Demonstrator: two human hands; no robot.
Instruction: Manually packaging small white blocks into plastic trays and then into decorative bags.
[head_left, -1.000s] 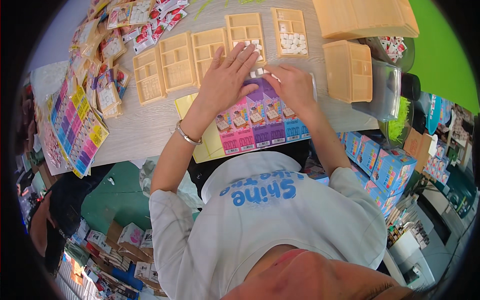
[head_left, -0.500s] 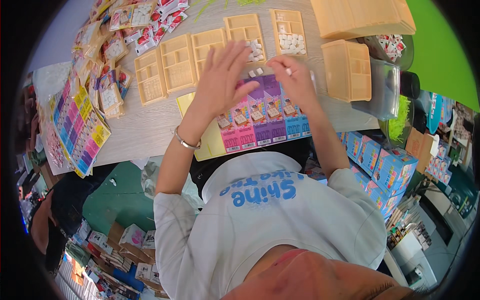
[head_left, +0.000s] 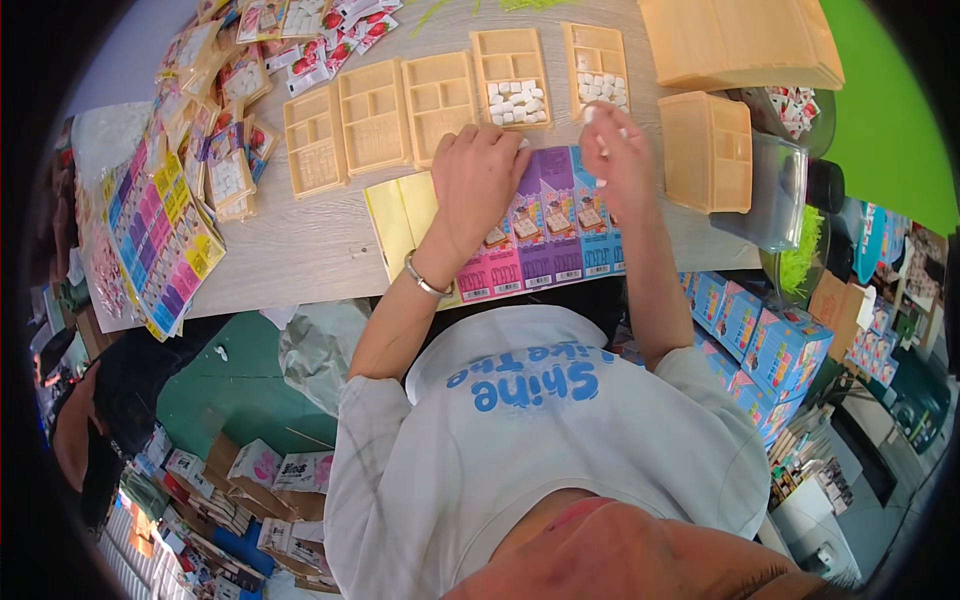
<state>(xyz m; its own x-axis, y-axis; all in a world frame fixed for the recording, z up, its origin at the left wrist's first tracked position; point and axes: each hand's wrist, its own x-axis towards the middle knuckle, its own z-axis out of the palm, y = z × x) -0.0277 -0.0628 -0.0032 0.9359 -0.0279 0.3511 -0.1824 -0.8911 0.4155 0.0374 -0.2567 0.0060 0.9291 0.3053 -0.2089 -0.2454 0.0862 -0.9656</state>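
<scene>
My left hand (head_left: 478, 178) is curled over the printed card sheet (head_left: 545, 235), fingertips by the near edge of a filled tray. A small white marshmallow-like piece (head_left: 523, 143) shows at its thumb and fingertip. Bent fingers close my right hand (head_left: 622, 160) around several such pieces; one white piece (head_left: 588, 113) shows at its fingertips, just in front of the rightmost tray (head_left: 597, 40). That beige compartment tray and the tray to its left (head_left: 508, 45) hold white pieces in their near sections. Three more trays (head_left: 372, 120) stand farther left with no pieces in them.
Packed trays and strawberry-print sachets (head_left: 310, 70) are heaped at the far left, above colourful card sheets (head_left: 165, 235). Stacked beige trays (head_left: 705, 150) stand on the right, beside a clear bin (head_left: 775, 185) and a tub of sachets (head_left: 795, 110).
My left hand has drawn back from over the filled tray and closed at the loose white pieces on the table. My right hand has shifted slightly right, its fingers still closed.
</scene>
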